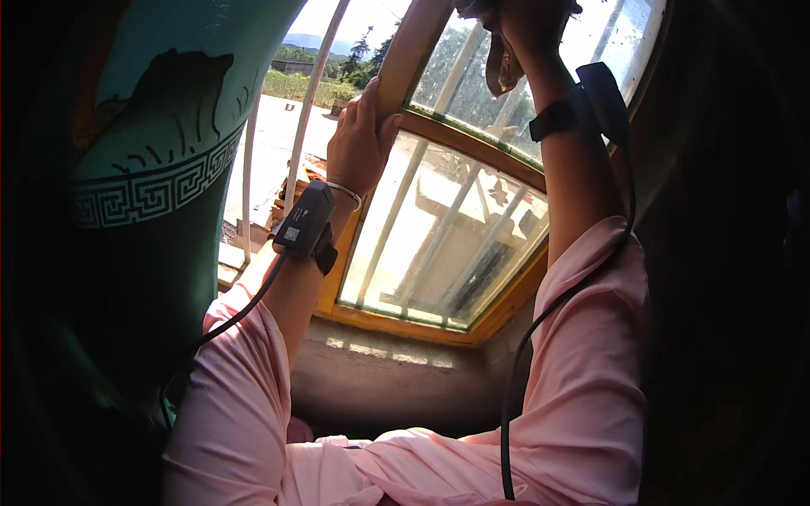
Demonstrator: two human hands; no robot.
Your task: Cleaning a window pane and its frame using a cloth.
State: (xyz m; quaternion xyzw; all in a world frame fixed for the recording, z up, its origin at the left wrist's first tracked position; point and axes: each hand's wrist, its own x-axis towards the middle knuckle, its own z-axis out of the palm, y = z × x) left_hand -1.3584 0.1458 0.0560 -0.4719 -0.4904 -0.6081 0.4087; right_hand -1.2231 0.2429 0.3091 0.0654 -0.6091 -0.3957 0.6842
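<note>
Window sash (472, 149), yellow-brown wood and glass: left grip (363, 139) clasps its left edge; right grip (533, 24) clutches brown cloth (504, 69) at its upper pane. Sun-flecked grey ledge (380, 367) below it.

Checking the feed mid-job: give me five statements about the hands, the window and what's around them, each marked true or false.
1. The left hand grips the wooden window frame. True.
2. The right hand is bare of anything. False: it holds what looks like a crumpled brown cloth at the upper pane.
3. A wooden crossbar separates the upper pane from the lower pane. True.
4. Both sleeves are dark green. False: the left sleeve and right sleeve are pink.
5. A large green vessel with a patterned band stands at the picture's left. True.
</note>
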